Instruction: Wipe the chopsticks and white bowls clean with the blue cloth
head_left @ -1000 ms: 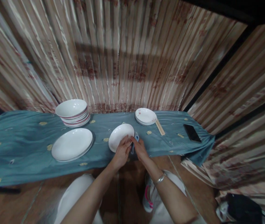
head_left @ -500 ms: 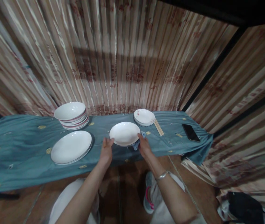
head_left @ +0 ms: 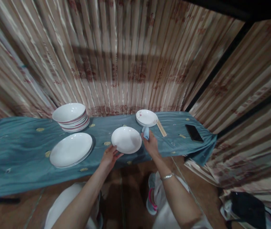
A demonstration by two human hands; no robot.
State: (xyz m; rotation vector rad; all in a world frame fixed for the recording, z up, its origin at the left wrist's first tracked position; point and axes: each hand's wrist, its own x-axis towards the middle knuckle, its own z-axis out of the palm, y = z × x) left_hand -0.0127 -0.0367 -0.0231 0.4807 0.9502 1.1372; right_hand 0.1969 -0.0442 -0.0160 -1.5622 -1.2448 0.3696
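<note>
A white plate [head_left: 126, 140] is tilted over the front of the table, gripped at its lower left rim by my left hand [head_left: 110, 157]. Just right of that plate, my right hand [head_left: 151, 144] is closed around a light blue cloth [head_left: 146, 133] and does not touch the plate. Left of my left hand lie stacked white oval plates [head_left: 72, 149]. Beyond my right hand sits a small stack of white dishes with a floral pattern [head_left: 146, 117], and wooden chopsticks [head_left: 161, 128] rest beside it.
Several stacked white bowls with red rims [head_left: 71, 115] stand at the back left of the table with its teal cloth [head_left: 20, 143]. A black phone [head_left: 194, 133] lies near the right end. Pleated curtains [head_left: 116, 63] hang behind. A dark bag [head_left: 247, 210] is on the floor at right.
My right hand has let go of the plate's right rim and moved slightly right, with the blue cloth now raised in its fingers. My left hand keeps the plate, which tilts more.
</note>
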